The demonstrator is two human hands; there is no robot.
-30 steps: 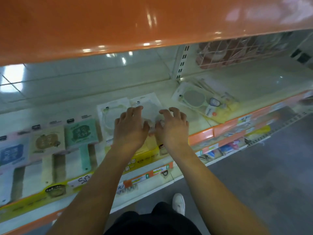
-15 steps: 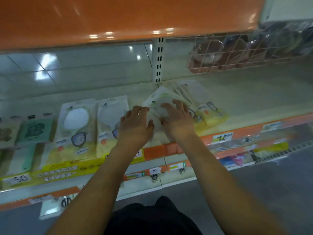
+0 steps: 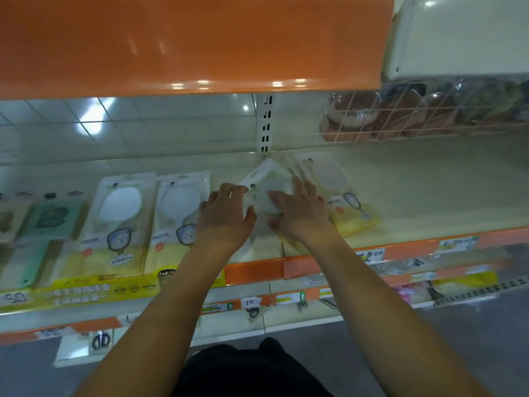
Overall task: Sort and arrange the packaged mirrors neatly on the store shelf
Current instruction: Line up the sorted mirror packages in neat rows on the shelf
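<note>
Two flat packs (image 3: pixel 148 224) leftward (wire basket (image 3: pixel 429 116) behind)

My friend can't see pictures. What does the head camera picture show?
Two hands, left hand and right hand, press on a tilted packaged mirror on a cream store shelf. Two more mirror packs lie straight to its left.

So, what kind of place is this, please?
Most likely a shop aisle. Packaged mirrors lie in rows on a shelf with an orange edge, price tags hang along the edges, and a wire basket holds more goods.
</note>
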